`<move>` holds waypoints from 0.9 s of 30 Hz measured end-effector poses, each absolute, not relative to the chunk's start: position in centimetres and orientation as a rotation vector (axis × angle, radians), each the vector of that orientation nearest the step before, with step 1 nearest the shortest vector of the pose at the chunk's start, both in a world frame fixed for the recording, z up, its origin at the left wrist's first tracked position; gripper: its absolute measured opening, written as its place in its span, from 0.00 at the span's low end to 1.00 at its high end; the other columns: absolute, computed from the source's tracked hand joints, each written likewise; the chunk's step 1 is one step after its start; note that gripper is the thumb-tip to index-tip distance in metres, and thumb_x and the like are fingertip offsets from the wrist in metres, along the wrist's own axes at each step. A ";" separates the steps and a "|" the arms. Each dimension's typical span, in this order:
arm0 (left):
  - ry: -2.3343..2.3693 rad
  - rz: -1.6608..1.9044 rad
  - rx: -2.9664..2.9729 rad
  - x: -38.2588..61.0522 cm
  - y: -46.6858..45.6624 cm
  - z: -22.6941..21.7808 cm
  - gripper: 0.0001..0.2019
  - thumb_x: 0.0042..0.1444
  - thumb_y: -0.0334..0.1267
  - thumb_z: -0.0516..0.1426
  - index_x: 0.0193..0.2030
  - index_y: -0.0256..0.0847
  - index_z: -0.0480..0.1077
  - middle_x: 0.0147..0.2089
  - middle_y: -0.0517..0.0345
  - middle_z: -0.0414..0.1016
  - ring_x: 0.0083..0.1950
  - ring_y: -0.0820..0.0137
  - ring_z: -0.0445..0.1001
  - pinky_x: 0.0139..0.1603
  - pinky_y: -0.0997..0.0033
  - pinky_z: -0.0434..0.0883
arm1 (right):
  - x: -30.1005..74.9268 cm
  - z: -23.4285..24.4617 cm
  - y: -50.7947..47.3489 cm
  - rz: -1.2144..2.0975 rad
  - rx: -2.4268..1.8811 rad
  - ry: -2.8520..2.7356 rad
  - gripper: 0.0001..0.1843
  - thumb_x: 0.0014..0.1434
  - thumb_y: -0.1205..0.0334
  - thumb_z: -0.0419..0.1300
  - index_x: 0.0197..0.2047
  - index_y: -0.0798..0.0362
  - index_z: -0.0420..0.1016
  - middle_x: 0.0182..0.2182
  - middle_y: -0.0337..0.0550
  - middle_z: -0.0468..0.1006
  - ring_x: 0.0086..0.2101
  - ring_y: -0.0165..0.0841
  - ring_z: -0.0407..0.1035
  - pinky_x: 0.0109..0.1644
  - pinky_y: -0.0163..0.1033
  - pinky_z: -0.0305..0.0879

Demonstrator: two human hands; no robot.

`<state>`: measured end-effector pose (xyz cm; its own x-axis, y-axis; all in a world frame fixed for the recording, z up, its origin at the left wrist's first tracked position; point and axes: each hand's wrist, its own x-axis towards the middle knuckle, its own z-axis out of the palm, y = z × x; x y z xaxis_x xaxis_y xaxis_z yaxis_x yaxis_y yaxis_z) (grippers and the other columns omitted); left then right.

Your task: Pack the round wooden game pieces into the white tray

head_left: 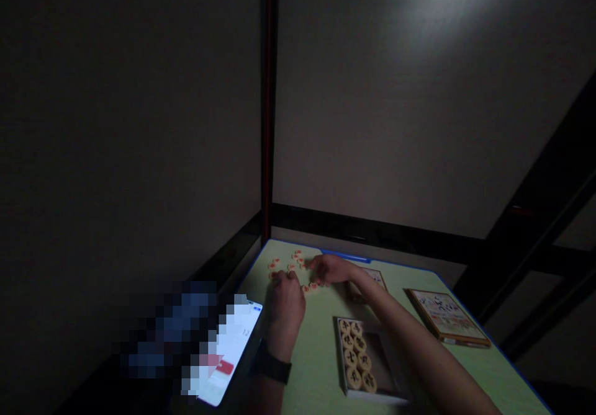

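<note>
Small round xiangqi pieces with red characters (272, 266) lie scattered over the far left part of the green table (316, 340). My left hand (287, 297), with a dark band on its wrist, is among them, its fingers curled in; what they hold, if anything, is hidden. Across from it, my right hand (333, 268) reaches over the same pieces with fingers bent and apart. A few red pieces (313, 285) sit just below that hand. Nearer to me, an open box (377, 397) holds two columns of larger xiangqi pieces with black characters (350, 358).
A bright phone (237, 340) stands at the left edge, partly pixelated. A box with a printed lid (449, 316) lies at the right, and another printed box (375, 276) is partly behind my right forearm. Walls close in behind and left.
</note>
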<state>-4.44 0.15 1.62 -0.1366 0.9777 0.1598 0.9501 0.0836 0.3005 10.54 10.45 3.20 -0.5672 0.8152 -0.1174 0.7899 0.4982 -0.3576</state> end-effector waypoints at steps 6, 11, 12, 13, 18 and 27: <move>2.090 0.789 2.418 -2.4 0.2 -0.6 0.14 0.65 0.38 0.52 0.51 0.41 0.76 0.53 0.47 0.75 0.59 0.55 0.67 0.61 0.47 0.65 | 8.4 2.9 16.0 0.339 -1.526 -2.583 0.24 0.65 0.61 0.55 0.64 0.50 0.68 0.53 0.52 0.76 0.48 0.39 0.73 0.52 0.40 0.65; 1.850 0.772 2.515 -2.1 1.2 -3.2 0.19 0.69 0.48 0.47 0.62 0.58 0.69 0.69 0.64 0.65 0.73 0.50 0.50 0.69 0.26 0.41 | 5.7 1.8 17.5 0.273 -1.581 -2.664 0.20 0.67 0.57 0.52 0.60 0.45 0.71 0.53 0.50 0.74 0.44 0.39 0.75 0.48 0.41 0.66; 1.842 0.736 2.495 -2.2 1.4 -3.4 0.19 0.69 0.49 0.46 0.62 0.58 0.69 0.69 0.65 0.64 0.74 0.50 0.49 0.69 0.25 0.41 | 5.4 1.7 17.4 0.260 -1.578 -2.682 0.19 0.67 0.57 0.52 0.58 0.45 0.72 0.52 0.50 0.74 0.44 0.40 0.75 0.47 0.42 0.66; 1.842 0.707 2.472 -2.3 1.5 -3.6 0.20 0.69 0.48 0.45 0.61 0.58 0.69 0.70 0.65 0.63 0.74 0.50 0.48 0.69 0.25 0.41 | 5.2 1.6 17.4 0.245 -1.572 -2.696 0.18 0.67 0.57 0.52 0.57 0.45 0.73 0.52 0.50 0.75 0.44 0.41 0.75 0.47 0.42 0.66; 1.910 0.685 2.374 -2.9 1.4 -3.7 0.18 0.69 0.44 0.46 0.60 0.56 0.71 0.70 0.62 0.63 0.73 0.52 0.52 0.69 0.26 0.44 | 4.8 1.6 16.6 0.214 -1.516 -2.733 0.16 0.68 0.57 0.50 0.54 0.49 0.73 0.50 0.52 0.77 0.46 0.42 0.74 0.46 0.41 0.64; 2.107 0.759 2.309 -3.4 1.1 -2.1 0.19 0.63 0.45 0.55 0.58 0.44 0.71 0.66 0.47 0.67 0.72 0.48 0.52 0.69 0.28 0.44 | 3.9 1.6 16.1 0.383 -1.361 -2.798 0.08 0.61 0.69 0.55 0.41 0.52 0.74 0.39 0.42 0.79 0.37 0.33 0.72 0.38 0.33 0.62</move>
<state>-3.36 1.12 -2.14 0.0320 0.9213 0.3876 0.9569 -0.1402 0.2543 3.91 16.08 1.58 -0.6231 0.7757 -0.1002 0.7741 0.5933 -0.2209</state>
